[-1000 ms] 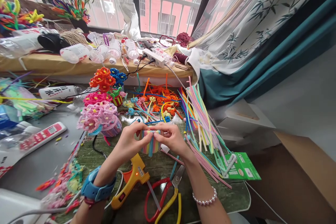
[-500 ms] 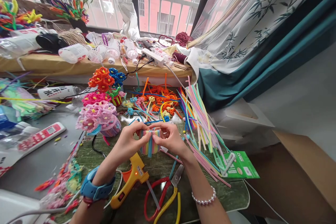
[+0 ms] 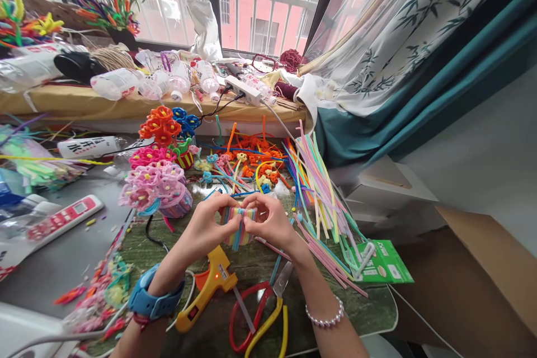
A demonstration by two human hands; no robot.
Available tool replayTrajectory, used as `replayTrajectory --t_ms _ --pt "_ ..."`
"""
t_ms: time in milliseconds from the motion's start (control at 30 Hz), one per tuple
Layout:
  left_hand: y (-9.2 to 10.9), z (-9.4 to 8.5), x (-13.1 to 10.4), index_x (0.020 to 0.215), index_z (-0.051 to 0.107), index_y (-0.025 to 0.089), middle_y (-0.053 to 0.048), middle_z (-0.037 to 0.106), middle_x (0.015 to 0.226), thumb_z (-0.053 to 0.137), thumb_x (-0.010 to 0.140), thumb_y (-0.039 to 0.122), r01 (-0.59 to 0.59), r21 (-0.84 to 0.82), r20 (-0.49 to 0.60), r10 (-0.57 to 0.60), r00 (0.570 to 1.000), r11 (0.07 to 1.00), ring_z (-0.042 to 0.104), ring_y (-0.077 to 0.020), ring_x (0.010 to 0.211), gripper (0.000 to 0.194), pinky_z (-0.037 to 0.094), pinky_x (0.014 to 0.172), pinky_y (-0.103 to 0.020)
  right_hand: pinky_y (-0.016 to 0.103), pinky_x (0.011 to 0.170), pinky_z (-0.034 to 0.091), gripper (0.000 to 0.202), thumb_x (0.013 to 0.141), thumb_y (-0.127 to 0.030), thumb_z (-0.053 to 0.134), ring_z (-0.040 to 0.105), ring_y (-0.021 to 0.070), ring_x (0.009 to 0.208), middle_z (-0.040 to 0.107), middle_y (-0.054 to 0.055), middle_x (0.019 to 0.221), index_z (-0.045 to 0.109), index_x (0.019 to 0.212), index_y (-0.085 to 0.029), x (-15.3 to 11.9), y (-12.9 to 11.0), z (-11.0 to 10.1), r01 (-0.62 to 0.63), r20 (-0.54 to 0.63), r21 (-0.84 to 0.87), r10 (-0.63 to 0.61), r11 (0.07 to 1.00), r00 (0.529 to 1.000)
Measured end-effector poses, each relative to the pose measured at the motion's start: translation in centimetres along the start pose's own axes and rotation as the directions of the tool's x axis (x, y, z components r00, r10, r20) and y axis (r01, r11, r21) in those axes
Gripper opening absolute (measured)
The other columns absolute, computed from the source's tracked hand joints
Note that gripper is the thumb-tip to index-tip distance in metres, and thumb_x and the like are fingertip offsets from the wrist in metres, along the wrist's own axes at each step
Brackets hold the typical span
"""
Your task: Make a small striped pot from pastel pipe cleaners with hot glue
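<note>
A small striped piece of pastel pipe cleaners (image 3: pixel 238 235) is held up between both hands above the green table. My left hand (image 3: pixel 212 224) pinches its left side, thumb in front and fingers behind. On the right side my right hand (image 3: pixel 271 221) grips it the same way, the two thumbs close together at its upper edge. Fingertips behind the piece are partly hidden. Below the hands lie a yellow glue gun (image 3: pixel 210 288) with its light on, and scissors (image 3: pixel 266 307) with red and yellow handles.
Pink flowers in a striped pot (image 3: pixel 159 187) stand left of the hands. Loose pipe cleaners (image 3: pixel 321 196) and a green packet (image 3: pixel 384 262) lie to the right. Orange pieces (image 3: pixel 255 151) are scattered behind. Bottles and a power strip (image 3: pixel 243 90) rest on the sill.
The striped piece has tilted slightly, its lower end shifting a little left, and my thumbs have moved slightly along its upper edge. Both hands keep their hold.
</note>
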State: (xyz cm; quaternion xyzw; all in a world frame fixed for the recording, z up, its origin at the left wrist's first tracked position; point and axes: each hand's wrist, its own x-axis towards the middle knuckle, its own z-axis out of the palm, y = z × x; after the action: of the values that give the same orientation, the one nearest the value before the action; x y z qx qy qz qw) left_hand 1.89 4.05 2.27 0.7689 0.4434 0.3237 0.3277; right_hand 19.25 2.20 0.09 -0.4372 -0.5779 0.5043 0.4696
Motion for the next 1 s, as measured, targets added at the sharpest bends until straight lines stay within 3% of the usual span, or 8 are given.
replayTrajectory --t_ms 233,433,667,1000 --pt "-0.33 -0.10 -0.15 0.086 0.066 0.017 -0.003 0.067 0.084 0.059 0.083 0.035 0.010 -0.076 0.013 -0.009 1.000 0.997 0.060 -0.0180 0.080 0.019 0.046 0.073 -0.030 0.018 0.047 0.032 0.023 0.067 -0.024 0.068 0.043 0.0069 0.054 0.057 -0.004 0.072 0.062 0.089 -0.018 0.02 -0.82 -0.35 -0.034 0.044 0.011 0.034 0.999 0.998" --pt "-0.44 -0.09 -0.03 0.095 0.064 0.019 -0.003 0.068 0.091 0.061 0.082 0.036 0.014 -0.082 0.044 -0.010 0.999 0.997 0.062 -0.0185 0.084 0.021 0.048 0.075 -0.030 0.018 0.047 0.030 0.030 0.064 -0.019 0.067 0.040 0.0068 0.054 0.052 -0.006 0.070 0.060 0.093 -0.019 0.11 -0.66 -0.53 -0.028 0.048 0.015 0.027 1.000 0.998" --pt "-0.17 -0.03 -0.08 0.107 0.058 0.021 -0.002 0.067 0.106 0.062 0.076 0.021 -0.030 -0.082 0.049 0.034 0.998 0.996 0.062 -0.0189 0.099 0.031 0.048 0.087 -0.031 0.019 0.052 0.034 0.041 0.063 -0.016 0.068 0.044 0.0090 0.059 0.050 -0.007 0.071 0.056 0.103 -0.020 0.15 -0.27 -0.55 -0.039 0.074 0.073 0.033 0.997 0.997" --pt "-0.86 0.20 0.11 0.114 0.055 0.023 -0.003 0.063 0.114 0.063 0.079 0.023 -0.038 -0.199 0.036 0.046 0.998 0.979 0.060 -0.0213 0.109 0.036 0.046 0.094 -0.033 0.020 0.057 0.037 0.055 0.063 -0.016 0.070 0.048 0.0089 0.064 0.051 -0.006 0.080 0.050 0.113 -0.021 0.10 -0.23 -0.69 -0.039 0.133 0.074 0.029 0.997 0.991"
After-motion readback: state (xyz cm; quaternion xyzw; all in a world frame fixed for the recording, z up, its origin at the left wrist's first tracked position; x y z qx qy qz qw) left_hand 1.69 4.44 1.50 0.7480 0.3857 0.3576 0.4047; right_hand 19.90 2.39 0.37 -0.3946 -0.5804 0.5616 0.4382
